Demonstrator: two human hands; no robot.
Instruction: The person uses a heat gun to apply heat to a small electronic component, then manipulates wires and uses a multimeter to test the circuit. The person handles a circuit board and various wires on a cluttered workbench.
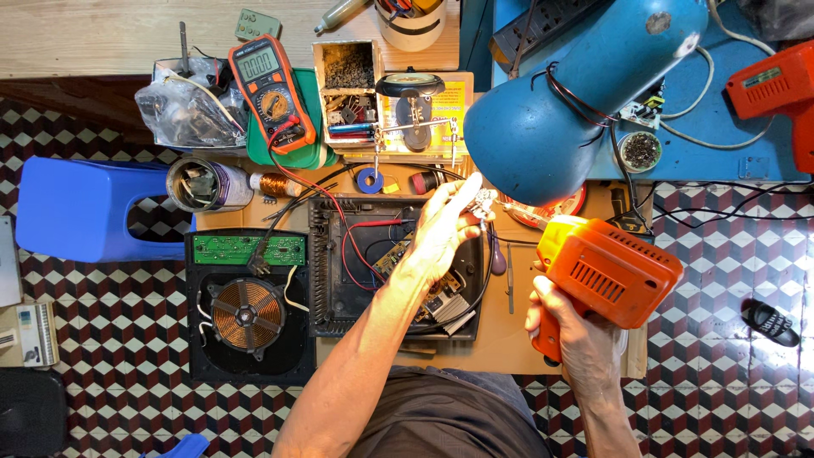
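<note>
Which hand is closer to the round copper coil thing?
Left. The left hand is over the open black case, just right of the copper coil. The right hand is farther right, gripping the orange soldering gun.

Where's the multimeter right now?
In the head view, the orange multimeter lies upper left on a green tray, between a plastic bag and a parts box.

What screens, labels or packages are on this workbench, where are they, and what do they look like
Multimeter: top centre-left on a green tray, orange and black, grey rectangular screen, round dial.
Clear plastic bag: left of the multimeter, crumpled, holding parts.
Yellow printed sheet: top centre, under a small stand.
Label: pale strip on the orange tool at far right.
</note>
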